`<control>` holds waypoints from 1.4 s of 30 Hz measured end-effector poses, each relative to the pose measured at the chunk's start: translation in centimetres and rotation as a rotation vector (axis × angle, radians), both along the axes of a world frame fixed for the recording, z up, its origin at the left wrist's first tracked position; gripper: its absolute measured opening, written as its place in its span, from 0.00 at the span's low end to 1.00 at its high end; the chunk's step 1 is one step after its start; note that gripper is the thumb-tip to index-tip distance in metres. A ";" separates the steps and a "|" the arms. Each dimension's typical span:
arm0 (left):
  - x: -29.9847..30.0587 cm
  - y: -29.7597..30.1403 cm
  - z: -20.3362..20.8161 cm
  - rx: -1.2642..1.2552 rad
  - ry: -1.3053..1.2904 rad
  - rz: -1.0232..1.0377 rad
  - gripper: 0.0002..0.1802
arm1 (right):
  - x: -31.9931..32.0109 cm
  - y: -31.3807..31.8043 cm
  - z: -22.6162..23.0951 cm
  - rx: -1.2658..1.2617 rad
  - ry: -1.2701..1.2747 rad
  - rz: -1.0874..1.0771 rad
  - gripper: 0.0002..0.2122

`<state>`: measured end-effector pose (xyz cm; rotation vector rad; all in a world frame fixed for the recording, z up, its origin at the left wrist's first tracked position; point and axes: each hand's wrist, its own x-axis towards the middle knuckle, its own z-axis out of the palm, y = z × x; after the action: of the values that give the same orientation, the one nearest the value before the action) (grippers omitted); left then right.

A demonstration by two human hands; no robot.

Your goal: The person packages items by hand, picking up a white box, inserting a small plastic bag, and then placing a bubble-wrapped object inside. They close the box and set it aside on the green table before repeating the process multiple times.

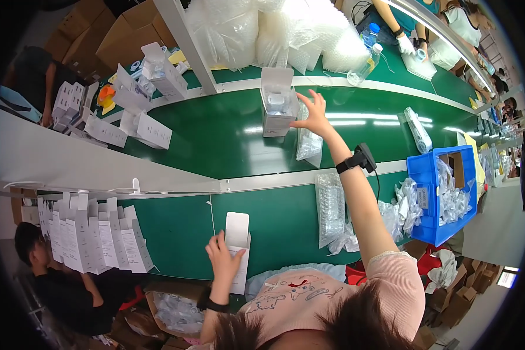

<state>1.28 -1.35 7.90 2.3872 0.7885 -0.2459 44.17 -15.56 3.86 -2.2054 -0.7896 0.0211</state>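
Note:
On the green belt, an open white carton (pixel 277 123) stands with its lid flap up and a clear-wrapped item inside. My right hand (pixel 314 116) is just right of it, fingers spread, thumb tip close to the carton's side; whether they touch I cannot tell. A bubble-wrap pouch (pixel 309 144) lies under that hand. Nearer me, a second white carton (pixel 239 274) with a raised flap stands at the front edge of the green bench. My left hand (pixel 224 262) rests against its left side, fingers apart and thumb across its face. What that carton contains is hidden.
Several open white cartons (pixel 102 236) stand in a row at left; more (pixel 151 131) are on the belt's far left. A blue bin (pixel 420 219) of plastic-wrapped pieces is at right, beside bubble-wrap pouches (pixel 331 210). A metal rail (pixel 274 184) separates bench and belt. Other people work nearby.

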 end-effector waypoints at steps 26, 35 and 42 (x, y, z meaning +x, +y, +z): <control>10.3 -7.6 3.5 -0.222 -0.668 -0.120 0.36 | -16.9 -7.4 8.7 1.389 1.246 -0.361 0.19; 10.6 -11.1 1.4 -0.267 -1.063 -0.106 0.41 | -25.2 -7.4 12.1 0.527 -0.306 -0.299 0.27; 9.8 -9.6 -0.3 -0.214 -1.041 -0.098 0.43 | -22.4 -17.7 9.2 0.238 -0.155 -0.204 0.16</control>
<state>11.09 -10.96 7.59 1.9496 0.1313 0.7810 21.80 -33.30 13.06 -2.0652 -0.6120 -0.3318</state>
